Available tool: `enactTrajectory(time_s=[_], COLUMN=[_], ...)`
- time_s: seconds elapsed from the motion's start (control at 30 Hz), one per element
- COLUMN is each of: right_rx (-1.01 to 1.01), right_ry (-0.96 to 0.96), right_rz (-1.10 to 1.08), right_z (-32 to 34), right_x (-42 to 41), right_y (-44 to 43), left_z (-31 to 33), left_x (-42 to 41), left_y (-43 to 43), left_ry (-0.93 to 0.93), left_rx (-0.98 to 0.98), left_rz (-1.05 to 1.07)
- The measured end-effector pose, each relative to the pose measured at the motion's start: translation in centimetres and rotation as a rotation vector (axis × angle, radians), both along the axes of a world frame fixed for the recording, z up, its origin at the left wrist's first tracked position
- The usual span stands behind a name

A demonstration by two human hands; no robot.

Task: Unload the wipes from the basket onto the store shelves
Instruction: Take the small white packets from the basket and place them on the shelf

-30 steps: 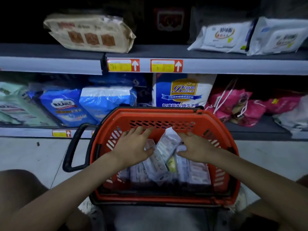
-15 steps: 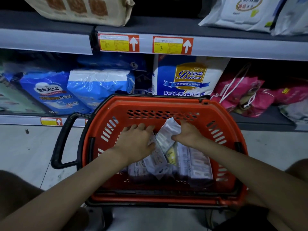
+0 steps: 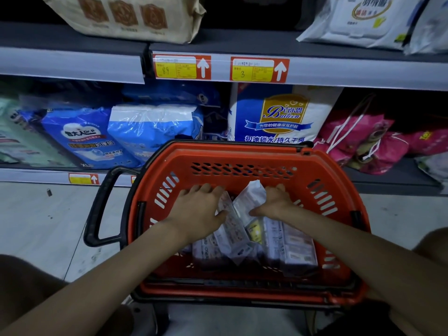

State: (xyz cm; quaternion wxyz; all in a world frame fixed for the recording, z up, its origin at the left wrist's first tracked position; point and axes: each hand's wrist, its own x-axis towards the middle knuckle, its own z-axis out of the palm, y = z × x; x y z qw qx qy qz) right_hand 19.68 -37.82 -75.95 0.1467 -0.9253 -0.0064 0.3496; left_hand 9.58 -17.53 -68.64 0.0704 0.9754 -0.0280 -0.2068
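An orange plastic basket (image 3: pixel 244 161) stands in front of me with several white wipe packs (image 3: pixel 288 248) inside. Both my hands are down in it. My left hand (image 3: pixel 198 209) grips the left side of a tilted white pack (image 3: pixel 230 226), fingers curled over its far edge. My right hand (image 3: pixel 276 202) pinches another upright pack (image 3: pixel 249 195) from the right, thumb against its near face. The two held packs lean against each other in the middle of the basket. The packs under my hands are partly hidden.
A black handle (image 3: pixel 97 209) juts from the basket's left side. Behind it, a low grey shelf (image 3: pixel 397 180) holds blue packages (image 3: pixel 150 127) and pink bags (image 3: pixel 363 139). The shelf above (image 3: pixel 72 61) carries a beige pack (image 3: pixel 135 15) and white wipe packs (image 3: pixel 358 20). Pale floor lies at left.
My view has moved closer and lower toward the basket. Both hands closed in on the middle packs, going from resting flat to gripping them.
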Motion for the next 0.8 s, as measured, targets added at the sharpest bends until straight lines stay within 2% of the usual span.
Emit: enactTrajectory(time_s=[0.13, 0.3, 0.5, 0.6, 0.67, 0.8], right_rx=[-0.026, 0.054, 0.194, 0.336, 0.499, 0.821], right_ry=[-0.131, -0.099, -0.166, -0.189, -0.177, -0.148], right_rz=[0.002, -0.053, -0.215, -0.319, -0.419, -0.599], right_z=[0.4, 1.8, 4.2, 6.1, 7.8, 11.2], right_x=[-1.2, -1.4, -1.6, -1.7, -1.7, -1.8], right_y=[-0.3, -0.2, -0.2, -0.6, -1.1, -2.0], left_z=[-0.1, 0.0, -0.2, -0.1, -0.1, 0.5], left_x=[0.0, 0.1, 0.0, 0.2, 0.3, 0.6], left_y=[0.2, 0.4, 0.5, 0.6, 0.7, 0.4], left_ry=[0.024, 0.038, 0.022, 0.005, -0.001, 0.0], left_rx=[0.009, -0.033, -0.065, -0.134, -0.21, -0.481], left_rz=[0.017, 0.05, 0.084, 0.136, 0.175, 0.33])
